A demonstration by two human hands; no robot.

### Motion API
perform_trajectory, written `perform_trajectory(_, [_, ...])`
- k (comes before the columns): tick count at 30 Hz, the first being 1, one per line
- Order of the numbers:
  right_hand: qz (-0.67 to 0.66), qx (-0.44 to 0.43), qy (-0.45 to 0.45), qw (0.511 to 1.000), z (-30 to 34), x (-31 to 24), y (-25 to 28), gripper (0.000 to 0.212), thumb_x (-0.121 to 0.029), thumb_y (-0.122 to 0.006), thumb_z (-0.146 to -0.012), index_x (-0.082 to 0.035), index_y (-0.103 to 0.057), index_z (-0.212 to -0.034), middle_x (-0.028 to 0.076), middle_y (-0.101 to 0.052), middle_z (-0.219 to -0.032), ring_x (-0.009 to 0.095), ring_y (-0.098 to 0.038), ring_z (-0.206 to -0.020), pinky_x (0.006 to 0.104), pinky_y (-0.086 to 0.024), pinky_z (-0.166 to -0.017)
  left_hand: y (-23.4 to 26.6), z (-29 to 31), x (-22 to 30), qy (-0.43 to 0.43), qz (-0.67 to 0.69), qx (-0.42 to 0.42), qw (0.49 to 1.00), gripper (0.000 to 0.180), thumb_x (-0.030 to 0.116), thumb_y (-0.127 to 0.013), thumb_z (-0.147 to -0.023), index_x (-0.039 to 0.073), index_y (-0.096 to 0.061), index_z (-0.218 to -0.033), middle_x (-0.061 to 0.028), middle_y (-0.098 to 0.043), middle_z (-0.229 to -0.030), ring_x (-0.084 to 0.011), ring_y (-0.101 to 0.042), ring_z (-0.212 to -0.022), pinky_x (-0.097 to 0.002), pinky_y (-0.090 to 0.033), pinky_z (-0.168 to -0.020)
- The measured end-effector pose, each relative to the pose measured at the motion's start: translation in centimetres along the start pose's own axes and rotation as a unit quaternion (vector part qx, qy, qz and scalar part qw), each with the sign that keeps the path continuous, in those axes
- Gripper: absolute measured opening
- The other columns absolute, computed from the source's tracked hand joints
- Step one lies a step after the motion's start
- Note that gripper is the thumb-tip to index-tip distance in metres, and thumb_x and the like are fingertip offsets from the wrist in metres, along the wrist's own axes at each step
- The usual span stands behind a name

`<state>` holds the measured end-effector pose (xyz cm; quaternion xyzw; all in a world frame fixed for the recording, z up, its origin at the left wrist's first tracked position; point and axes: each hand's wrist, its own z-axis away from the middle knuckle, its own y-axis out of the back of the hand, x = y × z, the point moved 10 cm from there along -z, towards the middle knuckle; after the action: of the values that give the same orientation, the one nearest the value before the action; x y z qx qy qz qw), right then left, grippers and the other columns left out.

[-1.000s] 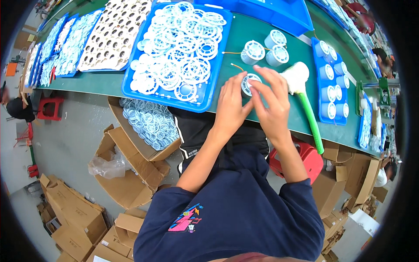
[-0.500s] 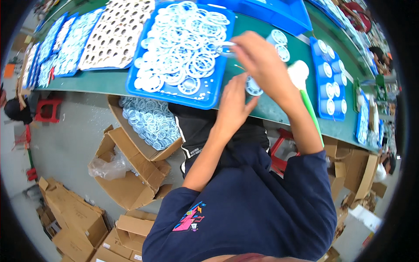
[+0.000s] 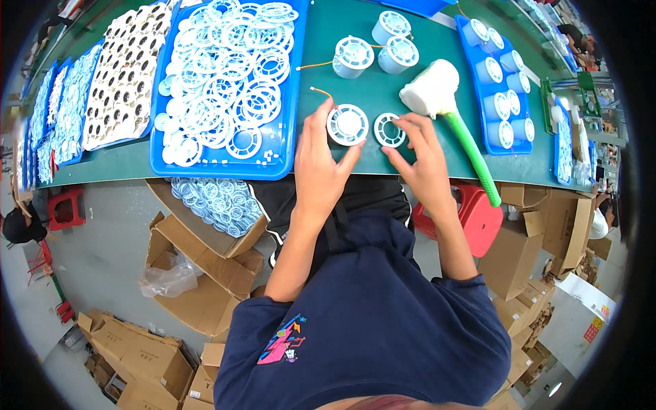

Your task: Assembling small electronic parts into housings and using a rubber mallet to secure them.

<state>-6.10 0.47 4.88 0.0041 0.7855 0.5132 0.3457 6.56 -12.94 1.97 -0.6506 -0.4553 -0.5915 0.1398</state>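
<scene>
On the green bench, my left hand (image 3: 320, 164) has its fingers and thumb around a light-blue round part (image 3: 348, 125) with a slotted rim, a white centre and a thin orange-red wire. A little to its right, my right hand (image 3: 425, 158) grips a light-blue slotted ring (image 3: 389, 140) between thumb and fingers, low over the bench. The ring and the round part are apart. Just beyond my right hand lies a mallet with a white head (image 3: 432, 89) and a green handle (image 3: 473, 152).
A blue tray (image 3: 290, 137) heaped with similar rings stands at left, beside a tray of pale moulded holders (image 3: 124, 75). Several wired round parts (image 3: 353, 57) stand farther back. At right is a blue tray (image 3: 482, 119) of cylinders. Cartons (image 3: 205, 280) and a red stool (image 3: 478, 215) are below.
My right hand has come down from the ring tray's right side to the bench, bringing a ring beside the round part. My left hand stays at that part. The view has shifted.
</scene>
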Motion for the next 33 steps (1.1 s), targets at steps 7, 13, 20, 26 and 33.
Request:
perform_trajectory(7, [-0.064,0.004,-0.063,0.996,-1.0,0.5,0.4,0.057,-0.007,-0.084,-0.079,0.001,-0.062,-0.131,0.016,-0.059,-0.131,0.028,-0.067,-0.1,0.0356,-0.056,-0.078,0.4,0.4,-0.4,0.003,0.011,0.021,1.0,0.078,0.01,-0.083,-0.083,0.0,-0.043,-0.149,-0.0198,-0.062,-0.131,-0.0372,-0.063,-0.118,-0.0434,-0.051,-0.098])
perform_trajectory(13, [0.033,-0.013,0.207,0.978,-4.2,-10.0,0.9,0.058,-0.008,-0.084,-0.073,0.002,-0.065,-0.127,0.016,-0.061,-0.124,0.036,-0.062,-0.108,0.0417,-0.052,-0.093,-0.1,0.4,-0.9,-0.004,0.02,0.0,1.0,0.092,0.003,-0.085,-0.075,0.0,-0.037,-0.153,-0.0223,-0.062,-0.134,-0.0417,-0.061,-0.122,-0.0456,-0.049,-0.102])
perform_trajectory(20, [-0.155,-0.063,0.071,0.983,-4.6,-5.7,-1.5,0.053,-0.008,-0.083,-0.079,0.004,-0.064,-0.127,0.017,-0.06,-0.124,0.034,-0.064,-0.111,0.04,-0.054,-0.092,0.7,0.4,-0.1,-0.01,0.017,0.022,1.0,0.086,0.002,-0.082,-0.078,0.0,-0.038,-0.152,-0.0226,-0.063,-0.133,-0.0421,-0.063,-0.119,-0.0466,-0.05,-0.1])
perform_trajectory(26, [-0.084,-0.054,0.126,0.987,-4.2,-7.0,-1.4,0.053,-0.009,-0.084,-0.079,0.004,-0.064,-0.127,0.018,-0.059,-0.125,0.034,-0.064,-0.111,0.0398,-0.054,-0.091,0.4,0.5,-0.4,-0.014,0.017,0.011,1.0,0.085,0.0,-0.081,-0.078,0.0,-0.039,-0.152,-0.0235,-0.063,-0.134,-0.0422,-0.063,-0.12,-0.0472,-0.05,-0.1])
perform_trajectory(33, [-0.091,-0.049,0.147,0.984,-4.2,-7.0,-1.3,0.054,-0.009,-0.084,-0.078,0.004,-0.064,-0.127,0.018,-0.059,-0.125,0.035,-0.063,-0.111,0.041,-0.054,-0.091,0.3,0.5,-0.3,-0.025,0.022,0.012,0.999,0.086,-0.003,-0.079,-0.076,0.0,-0.039,-0.152,-0.0246,-0.062,-0.135,-0.043,-0.062,-0.122,-0.0479,-0.05,-0.101])
